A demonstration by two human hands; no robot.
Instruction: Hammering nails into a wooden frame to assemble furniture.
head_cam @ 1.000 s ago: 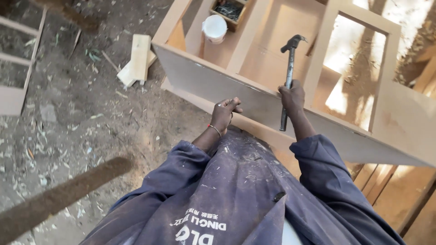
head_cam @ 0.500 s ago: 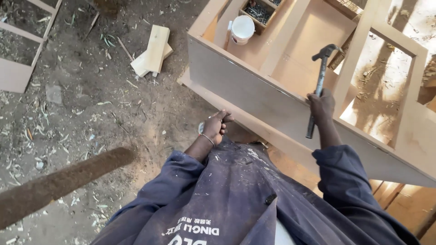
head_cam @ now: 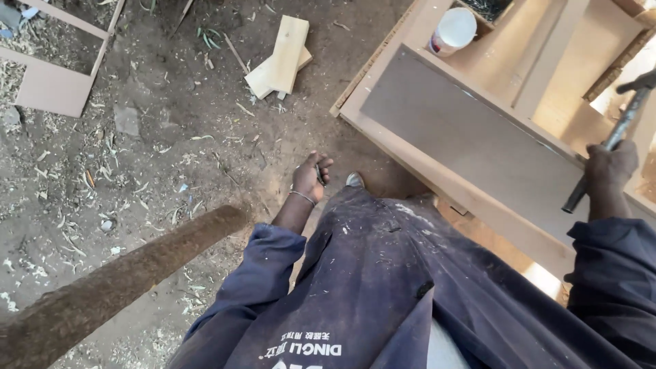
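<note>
One claw hammer (head_cam: 610,147) stands at the far right, the right hand (head_cam: 609,168) clenched low on its handle above the cabinet panel (head_cam: 471,147). A firmer strike wants the left hand (head_cam: 309,177), loosely curled and maybe pinching nails, steadying the board.

I see my left hand (head_cam: 309,176) hanging low by my thigh, fingers curled (bangle on the wrist), arm nearly straight. My right hand (head_cam: 610,167) is raised at far right, fist closed, sleeve bent.
</note>
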